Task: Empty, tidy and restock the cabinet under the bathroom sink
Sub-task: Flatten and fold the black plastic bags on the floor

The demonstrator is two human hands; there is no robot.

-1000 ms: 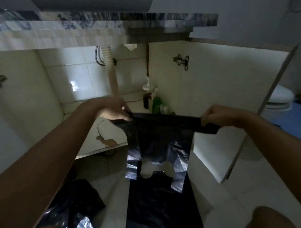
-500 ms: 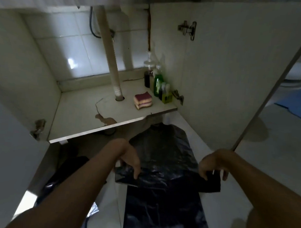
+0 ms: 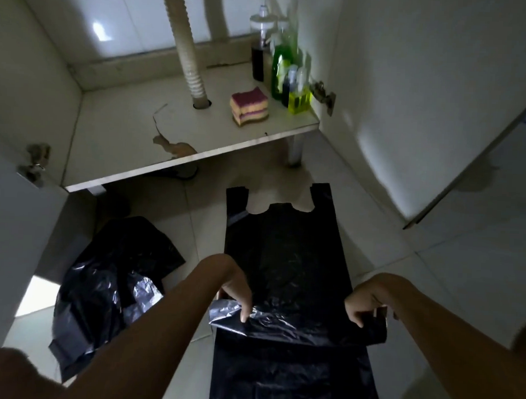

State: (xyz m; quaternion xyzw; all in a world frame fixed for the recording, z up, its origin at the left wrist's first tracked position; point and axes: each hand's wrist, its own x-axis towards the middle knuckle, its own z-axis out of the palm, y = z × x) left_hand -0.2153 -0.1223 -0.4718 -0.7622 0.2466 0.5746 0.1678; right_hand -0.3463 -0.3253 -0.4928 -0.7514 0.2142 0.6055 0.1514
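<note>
A black plastic bag [image 3: 283,253] lies spread flat on the tiled floor before the open cabinet, handles pointing toward the cabinet. My left hand [image 3: 234,291] pinches its near left corner and my right hand [image 3: 368,304] pinches its near right corner, just above another flat black bag [image 3: 291,376] underneath. On the cabinet shelf [image 3: 118,134] stand a striped sponge [image 3: 249,105] and several bottles [image 3: 285,68] in the right back corner.
A crumpled black bag [image 3: 110,280] lies on the floor at the left. The drain pipe [image 3: 188,50] comes down through the shelf. The open cabinet door [image 3: 423,94] stands at the right, another door [image 3: 13,235] at the left.
My hands have lowered the bag from in front of the cabinet down to the floor, and it now lies spread out flat. My view has tilted downward.
</note>
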